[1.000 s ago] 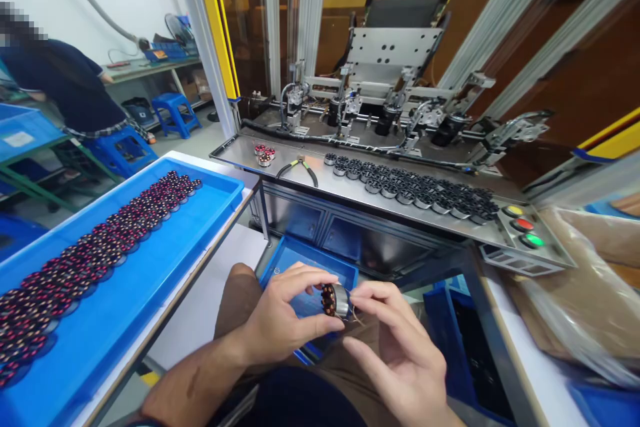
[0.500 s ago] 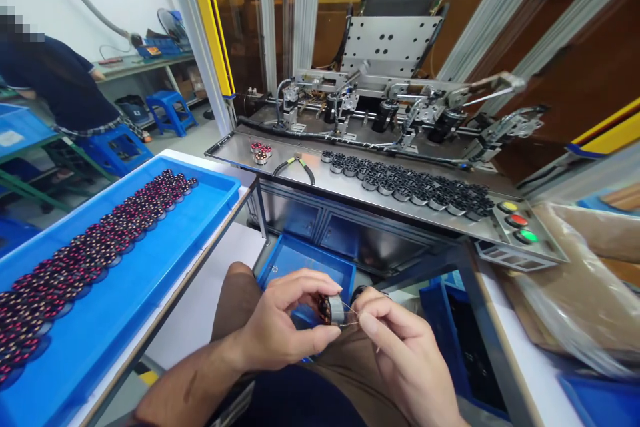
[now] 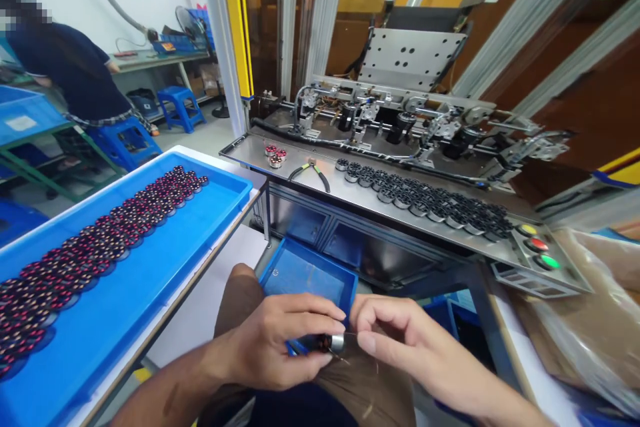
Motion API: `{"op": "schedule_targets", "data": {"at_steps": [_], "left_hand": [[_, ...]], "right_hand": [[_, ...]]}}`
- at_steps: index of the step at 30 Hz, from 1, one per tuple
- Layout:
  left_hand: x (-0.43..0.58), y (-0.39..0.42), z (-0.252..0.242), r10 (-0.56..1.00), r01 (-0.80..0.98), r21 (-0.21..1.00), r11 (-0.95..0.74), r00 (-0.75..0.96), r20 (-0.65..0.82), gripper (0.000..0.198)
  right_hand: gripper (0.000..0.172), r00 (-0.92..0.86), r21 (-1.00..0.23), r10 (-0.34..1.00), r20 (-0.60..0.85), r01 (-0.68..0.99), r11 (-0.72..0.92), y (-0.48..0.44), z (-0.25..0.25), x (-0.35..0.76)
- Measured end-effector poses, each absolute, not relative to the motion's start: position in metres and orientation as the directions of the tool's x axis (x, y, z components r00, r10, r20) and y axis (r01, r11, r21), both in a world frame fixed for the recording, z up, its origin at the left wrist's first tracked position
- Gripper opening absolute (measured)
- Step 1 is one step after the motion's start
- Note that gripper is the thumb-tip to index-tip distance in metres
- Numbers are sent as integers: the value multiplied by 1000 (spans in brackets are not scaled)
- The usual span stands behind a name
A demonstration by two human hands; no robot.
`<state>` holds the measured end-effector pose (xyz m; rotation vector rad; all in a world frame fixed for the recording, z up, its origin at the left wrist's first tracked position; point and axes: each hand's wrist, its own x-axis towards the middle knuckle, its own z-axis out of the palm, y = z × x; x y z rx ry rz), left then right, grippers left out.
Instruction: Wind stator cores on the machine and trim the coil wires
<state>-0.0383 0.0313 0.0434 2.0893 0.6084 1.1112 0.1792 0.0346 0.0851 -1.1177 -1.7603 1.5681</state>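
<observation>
Between the thumb and fingers of my left hand [image 3: 280, 340] is a small motor stator [image 3: 336, 343], its silvery rim facing right and its dark windings partly hidden by the fingers. A thin copper wire [image 3: 351, 334] runs from the stator to my right hand [image 3: 395, 333], whose thumb and index finger are pinched on it. Another loose wire end sticks out below the stator. Both hands are above the lap, a short gap apart.
A blue tray [image 3: 200, 227] of wound stators lies at left. The machine's metal ledge [image 3: 357, 195] bears black stators [image 3: 425, 197], a few red ones [image 3: 276, 155] and green-handled pliers [image 3: 311, 167]. A blue bin [image 3: 310, 270] sits below. A person [image 3: 75, 73] is at far left.
The stator has turned in my left hand and sits slightly lower. My right hand's fingers are now a little farther from its rim. The camera view has shifted left.
</observation>
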Motion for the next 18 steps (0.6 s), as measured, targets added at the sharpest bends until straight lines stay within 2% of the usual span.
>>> {"op": "schedule_targets", "data": {"at_steps": [3,5,6,8,10,12,15,18], "left_hand": [[-51,28,38,734,16,828,-561,472,488,38],[-57,26,32,796,-1,869,-495,402,453,37],[-59,25,28,832,-2,892,-452,359,423,37],[-61,24,21,900,2,931,-364,257,352,36],[-61,24,16,945,0,955,-295,150,292,37],[-63,23,12,963,-17,966,-259,76,260,37],[-70,22,9,967,-68,965,-253,27,255,33],[-76,21,9,969,-112,962,-248,-21,248,30]], "right_hand": [[35,-665,-955,730,-158,292,60,66,93,183],[35,-670,-892,726,-157,411,187,102,98,177],[33,-626,-836,768,-133,487,253,123,99,171],[21,-420,-680,908,17,661,318,170,96,151],[13,-265,-605,956,127,743,287,216,87,128],[19,-168,-555,971,170,798,236,254,75,108],[25,-109,-512,978,177,839,186,289,56,90],[24,-118,-491,973,201,847,204,303,51,86]]}}
